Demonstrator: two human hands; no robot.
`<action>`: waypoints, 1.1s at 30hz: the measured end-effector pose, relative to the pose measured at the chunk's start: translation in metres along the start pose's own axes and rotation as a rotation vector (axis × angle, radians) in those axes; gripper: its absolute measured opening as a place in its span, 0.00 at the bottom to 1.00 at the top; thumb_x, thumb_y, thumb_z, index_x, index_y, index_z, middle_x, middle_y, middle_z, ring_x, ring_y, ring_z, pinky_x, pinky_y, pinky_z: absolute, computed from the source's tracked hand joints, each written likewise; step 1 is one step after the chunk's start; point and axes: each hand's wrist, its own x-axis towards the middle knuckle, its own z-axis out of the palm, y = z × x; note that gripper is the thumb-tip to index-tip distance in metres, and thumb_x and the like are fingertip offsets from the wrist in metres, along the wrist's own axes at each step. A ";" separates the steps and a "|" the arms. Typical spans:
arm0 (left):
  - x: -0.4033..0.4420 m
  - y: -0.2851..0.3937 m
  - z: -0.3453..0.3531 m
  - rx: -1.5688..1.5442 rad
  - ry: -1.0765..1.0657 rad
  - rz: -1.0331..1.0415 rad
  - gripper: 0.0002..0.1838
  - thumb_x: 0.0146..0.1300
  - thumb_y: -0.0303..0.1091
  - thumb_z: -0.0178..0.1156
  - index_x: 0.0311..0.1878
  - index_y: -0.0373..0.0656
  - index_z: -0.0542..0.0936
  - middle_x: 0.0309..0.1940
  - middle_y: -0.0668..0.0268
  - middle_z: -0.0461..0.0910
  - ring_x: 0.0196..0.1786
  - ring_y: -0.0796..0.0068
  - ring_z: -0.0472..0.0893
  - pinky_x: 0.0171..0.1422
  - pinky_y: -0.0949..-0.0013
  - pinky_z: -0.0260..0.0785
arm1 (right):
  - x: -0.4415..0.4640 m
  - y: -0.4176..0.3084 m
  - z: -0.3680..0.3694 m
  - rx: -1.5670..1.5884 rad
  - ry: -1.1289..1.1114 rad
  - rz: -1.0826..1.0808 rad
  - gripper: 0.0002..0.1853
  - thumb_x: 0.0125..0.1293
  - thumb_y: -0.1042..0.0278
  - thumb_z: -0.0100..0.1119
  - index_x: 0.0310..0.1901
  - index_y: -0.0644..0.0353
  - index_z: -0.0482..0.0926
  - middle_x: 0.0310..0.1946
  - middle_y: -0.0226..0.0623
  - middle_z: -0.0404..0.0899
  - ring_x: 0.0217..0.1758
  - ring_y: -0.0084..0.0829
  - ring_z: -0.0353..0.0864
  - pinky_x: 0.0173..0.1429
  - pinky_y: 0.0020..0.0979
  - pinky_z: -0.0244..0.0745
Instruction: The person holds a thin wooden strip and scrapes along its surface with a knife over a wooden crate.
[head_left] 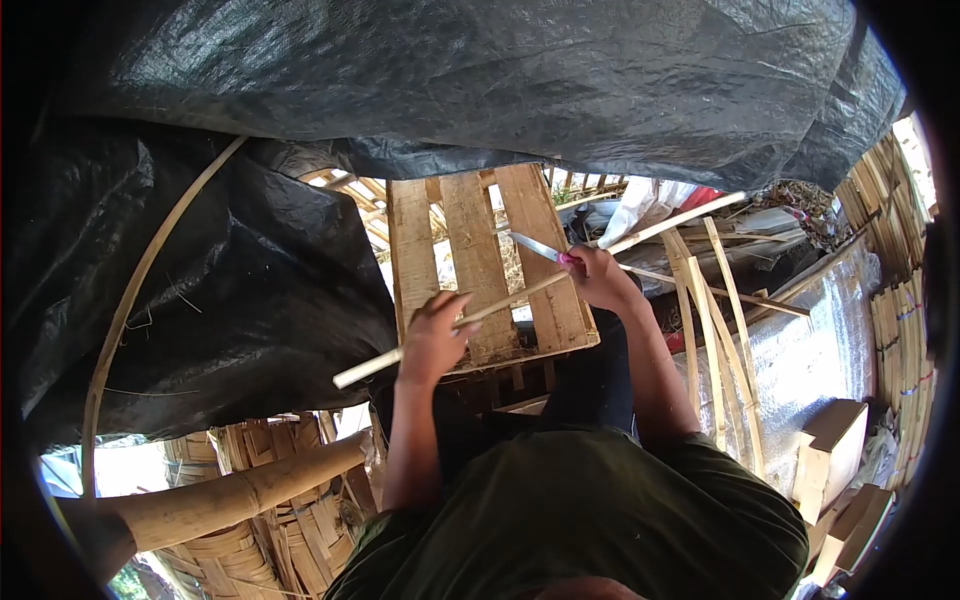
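Beneath a broad, creased black plastic tarpaulin (480,90), a slatted tabletop of brown wooden planks (470,240) lies before the seated person; the gaps between its planks could catch a knife point or a strip end pushed downward. To its right, slender pale wooden strips (706,345) lean in a loose group and, if knocked, would probably slide. Obliquely over the tabletop runs the long, narrow, pale strip of wood or bamboo (520,294), its near end beyond the left edge and its far end close above the leaning group; a sideways swing could strike them. The left grip (435,335) grasps this strip toward its near end, where a splintered edge might prick the fingers. The right grip (600,275) is clenched on the short knife with a pink handle and bright metal blade (538,247), and lies against the strip. The blade points up and leftward, its cutting side indistinguishable; should it skid along the wood, through excess force or a knot, the left fingers would be most exposed.
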 end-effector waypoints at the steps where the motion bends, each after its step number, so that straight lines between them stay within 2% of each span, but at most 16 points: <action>1: 0.003 0.008 0.006 -0.011 -0.071 -0.025 0.21 0.59 0.30 0.69 0.57 0.47 0.81 0.48 0.60 0.82 0.50 0.54 0.83 0.53 0.57 0.76 | 0.000 0.002 0.003 0.005 0.028 -0.040 0.07 0.70 0.72 0.61 0.44 0.67 0.80 0.30 0.53 0.83 0.32 0.50 0.83 0.35 0.40 0.75; 6: 0.005 -0.005 0.047 -0.054 -0.086 -0.058 0.19 0.61 0.33 0.68 0.56 0.50 0.81 0.46 0.59 0.82 0.47 0.52 0.83 0.50 0.54 0.77 | -0.005 -0.002 -0.008 -0.005 0.012 0.002 0.07 0.69 0.74 0.60 0.44 0.67 0.80 0.27 0.53 0.81 0.32 0.50 0.83 0.36 0.39 0.75; 8: 0.004 -0.011 0.049 -0.067 -0.083 0.019 0.16 0.62 0.36 0.68 0.54 0.50 0.83 0.42 0.59 0.83 0.44 0.53 0.84 0.49 0.55 0.78 | -0.007 0.002 -0.012 -0.041 0.061 -0.034 0.07 0.69 0.77 0.58 0.45 0.68 0.79 0.31 0.53 0.81 0.33 0.50 0.83 0.37 0.39 0.76; 9: 0.005 -0.010 0.048 -0.072 -0.082 0.022 0.16 0.62 0.36 0.68 0.54 0.50 0.83 0.42 0.59 0.83 0.44 0.53 0.84 0.49 0.55 0.78 | -0.008 0.016 -0.012 -0.036 0.181 -0.140 0.09 0.67 0.80 0.55 0.48 0.68 0.78 0.37 0.54 0.82 0.39 0.51 0.83 0.41 0.39 0.76; 12: 0.004 -0.008 0.039 -0.091 -0.081 0.002 0.12 0.64 0.39 0.66 0.48 0.48 0.85 0.37 0.60 0.84 0.41 0.54 0.84 0.48 0.56 0.78 | -0.015 0.034 -0.017 -0.033 0.148 -0.025 0.11 0.66 0.82 0.55 0.49 0.67 0.77 0.43 0.54 0.81 0.44 0.52 0.83 0.46 0.39 0.77; 15: 0.002 -0.008 0.037 -0.031 -0.147 -0.057 0.10 0.66 0.40 0.64 0.43 0.46 0.86 0.35 0.60 0.83 0.40 0.54 0.84 0.46 0.56 0.77 | -0.021 0.039 -0.016 -0.026 0.097 0.012 0.10 0.65 0.82 0.55 0.48 0.66 0.78 0.41 0.52 0.81 0.45 0.52 0.82 0.47 0.40 0.76; 20: 0.002 -0.010 0.043 0.035 -0.023 0.065 0.09 0.68 0.41 0.63 0.39 0.47 0.87 0.35 0.65 0.80 0.38 0.58 0.83 0.44 0.58 0.76 | -0.014 0.046 -0.011 -0.041 0.102 0.020 0.09 0.65 0.82 0.55 0.46 0.65 0.78 0.40 0.51 0.80 0.44 0.52 0.81 0.47 0.41 0.76; 22: 0.001 -0.011 0.048 0.043 -0.032 0.033 0.09 0.68 0.41 0.64 0.39 0.47 0.87 0.35 0.66 0.80 0.38 0.59 0.83 0.43 0.58 0.76 | -0.010 0.039 -0.011 -0.113 0.259 -0.064 0.06 0.66 0.79 0.57 0.44 0.65 0.79 0.39 0.52 0.80 0.42 0.53 0.82 0.45 0.41 0.76; 23: 0.001 -0.012 0.050 0.055 -0.041 -0.001 0.09 0.67 0.41 0.64 0.38 0.48 0.87 0.35 0.67 0.79 0.38 0.60 0.83 0.43 0.59 0.76 | -0.009 0.036 -0.009 -0.052 0.353 -0.016 0.05 0.68 0.77 0.58 0.44 0.65 0.80 0.37 0.52 0.81 0.39 0.53 0.83 0.43 0.41 0.77; 24: 0.000 -0.015 0.054 0.056 -0.041 -0.003 0.09 0.67 0.41 0.64 0.38 0.48 0.87 0.35 0.67 0.79 0.38 0.60 0.83 0.43 0.59 0.76 | -0.009 0.038 -0.008 -0.051 0.352 -0.016 0.05 0.68 0.77 0.58 0.44 0.65 0.80 0.37 0.52 0.81 0.39 0.53 0.83 0.43 0.41 0.77; 26: -0.001 -0.021 0.063 0.043 0.015 0.058 0.09 0.66 0.41 0.65 0.38 0.47 0.86 0.34 0.68 0.79 0.38 0.61 0.83 0.43 0.59 0.76 | -0.011 0.045 -0.010 0.023 0.465 0.203 0.06 0.69 0.73 0.59 0.44 0.65 0.81 0.35 0.53 0.83 0.37 0.53 0.84 0.40 0.42 0.77; 27: -0.001 -0.021 0.064 0.043 0.015 0.061 0.09 0.66 0.41 0.65 0.38 0.47 0.86 0.34 0.68 0.79 0.38 0.61 0.83 0.43 0.59 0.76 | -0.013 0.051 -0.013 -0.025 0.466 0.256 0.08 0.71 0.69 0.58 0.43 0.64 0.82 0.33 0.55 0.83 0.37 0.54 0.85 0.41 0.44 0.77; 28: -0.001 -0.021 0.065 0.058 0.059 0.106 0.09 0.65 0.41 0.65 0.38 0.47 0.86 0.33 0.68 0.79 0.37 0.62 0.83 0.42 0.60 0.75 | -0.013 0.058 -0.017 -0.027 0.470 0.255 0.08 0.71 0.69 0.58 0.43 0.64 0.82 0.33 0.55 0.83 0.37 0.54 0.85 0.41 0.44 0.77; 30: -0.002 -0.022 0.069 0.070 0.104 0.152 0.09 0.65 0.41 0.66 0.38 0.47 0.86 0.33 0.68 0.79 0.37 0.62 0.82 0.41 0.60 0.75 | -0.015 0.072 -0.020 -0.244 0.422 0.384 0.11 0.72 0.64 0.57 0.42 0.64 0.83 0.32 0.57 0.82 0.38 0.57 0.84 0.40 0.47 0.77; 33: -0.003 -0.024 0.073 0.099 0.174 0.173 0.09 0.64 0.42 0.67 0.38 0.48 0.86 0.30 0.67 0.77 0.35 0.63 0.81 0.39 0.61 0.74 | -0.018 0.075 -0.012 -0.259 0.460 0.348 0.12 0.72 0.62 0.56 0.39 0.63 0.82 0.32 0.57 0.82 0.38 0.60 0.82 0.41 0.51 0.77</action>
